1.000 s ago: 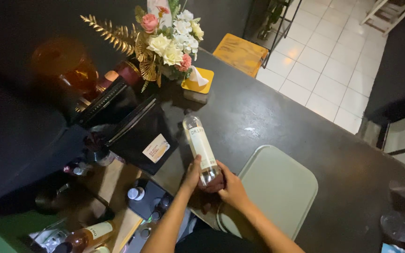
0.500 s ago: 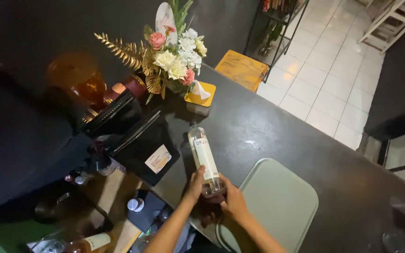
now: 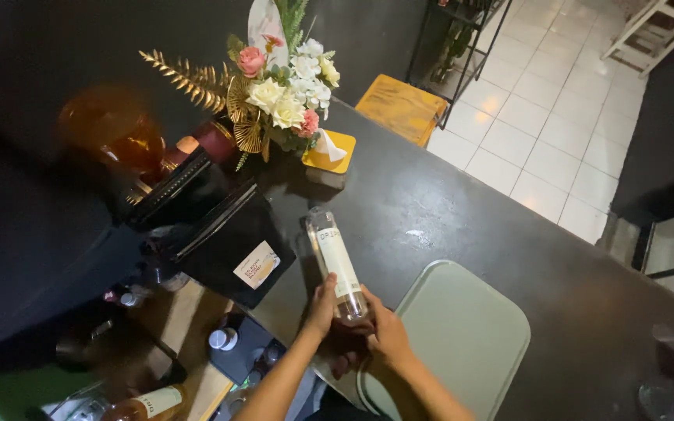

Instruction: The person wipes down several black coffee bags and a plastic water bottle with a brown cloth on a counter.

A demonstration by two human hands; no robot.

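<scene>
The left hand [image 3: 323,306] and right hand [image 3: 386,334] both grip the near end of a clear bottle [image 3: 337,263] with a pale label, lying on the dark worktop [image 3: 462,210]. A pale green tray [image 3: 462,335] sits just right; a black pouch [image 3: 235,245] left, a flower arrangement [image 3: 278,93] far.

You look down on a dark counter [image 3: 462,203] that runs from far left to near right. Beyond it, far right, lies a white tiled floor [image 3: 555,117] with a yellow wooden stool [image 3: 401,107] and a black metal rack [image 3: 462,39]. The far wall is dark and dimly lit.
</scene>
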